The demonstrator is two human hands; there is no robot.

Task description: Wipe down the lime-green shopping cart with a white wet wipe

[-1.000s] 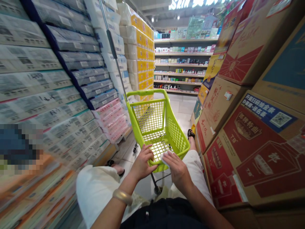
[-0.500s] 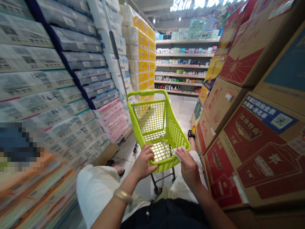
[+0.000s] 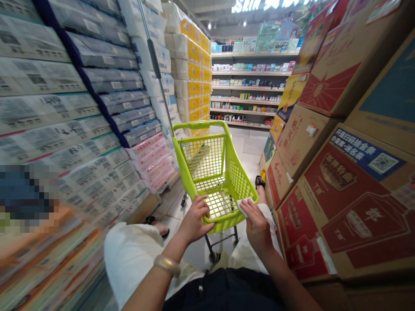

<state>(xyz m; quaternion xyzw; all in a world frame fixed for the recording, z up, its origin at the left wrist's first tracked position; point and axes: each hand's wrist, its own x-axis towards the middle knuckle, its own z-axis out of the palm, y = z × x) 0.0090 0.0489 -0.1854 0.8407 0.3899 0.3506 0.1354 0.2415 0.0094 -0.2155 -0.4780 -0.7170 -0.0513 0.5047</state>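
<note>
A lime-green plastic shopping cart [image 3: 203, 178] with lattice walls stands between my knees, its basket holding nothing I can see. My left hand [image 3: 195, 219] is wrapped round the near left corner of its rim. At the near right corner, my right hand [image 3: 257, 222] presses a folded white cloth or tissue [image 3: 242, 205] against the rim; its far edge is hidden by my fingers. A thin metal pole [image 3: 151, 52] with a dark grip rises from the cart's far left corner.
Stacked paper packs [image 3: 65, 125] line the left side, with yellow-and-white packs [image 3: 191, 82] beyond. Cardboard cartons [image 3: 343, 185] are piled close on my right. Shelves of small boxed goods [image 3: 248, 88] stand at the far end of the tiled aisle [image 3: 241, 144].
My right hand and the white cloth have shifted very slightly left along the rim. My left hand and the cart stay in practically the same place.
</note>
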